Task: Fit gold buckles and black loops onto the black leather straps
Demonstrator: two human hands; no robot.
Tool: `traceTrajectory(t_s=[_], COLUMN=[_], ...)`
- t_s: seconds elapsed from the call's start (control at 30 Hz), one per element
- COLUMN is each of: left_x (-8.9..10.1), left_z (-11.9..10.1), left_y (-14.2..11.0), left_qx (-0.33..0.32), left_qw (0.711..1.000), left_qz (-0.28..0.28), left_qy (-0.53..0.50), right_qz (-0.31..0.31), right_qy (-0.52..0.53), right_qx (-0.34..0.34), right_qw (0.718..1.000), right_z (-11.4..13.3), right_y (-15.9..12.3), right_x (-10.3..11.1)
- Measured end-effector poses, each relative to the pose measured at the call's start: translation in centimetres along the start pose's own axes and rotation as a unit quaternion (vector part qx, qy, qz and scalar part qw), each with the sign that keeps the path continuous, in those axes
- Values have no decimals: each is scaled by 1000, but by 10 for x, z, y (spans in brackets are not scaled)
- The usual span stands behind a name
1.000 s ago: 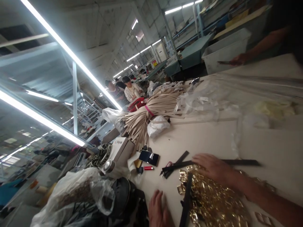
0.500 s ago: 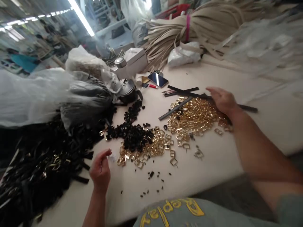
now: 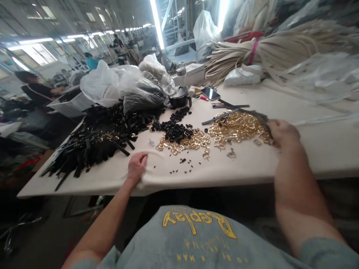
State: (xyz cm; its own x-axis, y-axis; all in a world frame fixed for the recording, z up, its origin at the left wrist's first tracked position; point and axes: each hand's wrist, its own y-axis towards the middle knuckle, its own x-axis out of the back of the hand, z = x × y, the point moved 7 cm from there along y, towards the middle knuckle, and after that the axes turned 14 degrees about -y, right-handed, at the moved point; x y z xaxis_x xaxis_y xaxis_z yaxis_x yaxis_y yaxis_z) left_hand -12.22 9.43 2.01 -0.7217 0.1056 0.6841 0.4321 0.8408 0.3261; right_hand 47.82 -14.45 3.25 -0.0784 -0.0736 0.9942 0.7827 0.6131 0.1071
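The black strap (image 3: 260, 115) bends around the gold buckles (image 3: 238, 127), its length running left and away from the nearer right hand (image 3: 284, 133), touching it, grip unclear. The left hand (image 3: 137, 167), well apart, curls at the table (image 3: 235, 170), hold unclear.

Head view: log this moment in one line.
left hand: near front of table | right hand: at black strip, beside gold buckles | nearby: black pieces, phone

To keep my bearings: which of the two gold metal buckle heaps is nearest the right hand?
The larger gold metal buckle heap, beside the right hand; the smaller gold heap lies farther left, small black pieces piled against it.
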Motion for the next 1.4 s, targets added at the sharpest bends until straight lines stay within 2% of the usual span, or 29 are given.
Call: traceTrajectory(t_s=[0.13, 0.4, 0.63, 0.87, 0.97, 1.03, 1.07, 1.13, 1.2, 1.27, 1.4], left_x=[1, 3, 5, 1, -1, -9, -15, -29, -46, -64, -90], left_z=[1, 1, -20, 4, 12, 9, 1, -26, -59, -86, -113], left_y=[0, -3, -8, 1, 1, 6, 10, 22, 32, 37, 35], left_qx=[8, 24, -14, -30, 17, 38, 19, -75, -187, -270, -352], left_qw=[1000, 1000, 1000, 999, 1000, 999, 998, 992, 972, 948, 910], left_qz=[2, -8, -17, -6, -7, -2, 4, 14, 36, 54, 92], left_qy=[-2, 5, -2, 11, 4, -30, -56, -105, -137, -159, -198], right_qz=[17, 16, -17, -82, -108, -130, -141, -161, -178, -187, -175], right_qy=[-7, 17, 42, 68, 71, 72, 73, 74, 73, 68, 50], right_qx=[-25, 37, 58, 65, 47, 34, 29, 16, 2, -9, 6], right_qw=[1000, 999, 997, 992, 990, 988, 987, 984, 981, 980, 983], right_z=[21, 51, 51, 46, 43, 41, 40, 37, 34, 33, 44], right_y=[-20, -32, -32, -24, -19, -15, -13, -11, -12, -13, 1], right_x=[4, 11, 9, 2, 0, 0, 0, 1, 4, 8, 24])
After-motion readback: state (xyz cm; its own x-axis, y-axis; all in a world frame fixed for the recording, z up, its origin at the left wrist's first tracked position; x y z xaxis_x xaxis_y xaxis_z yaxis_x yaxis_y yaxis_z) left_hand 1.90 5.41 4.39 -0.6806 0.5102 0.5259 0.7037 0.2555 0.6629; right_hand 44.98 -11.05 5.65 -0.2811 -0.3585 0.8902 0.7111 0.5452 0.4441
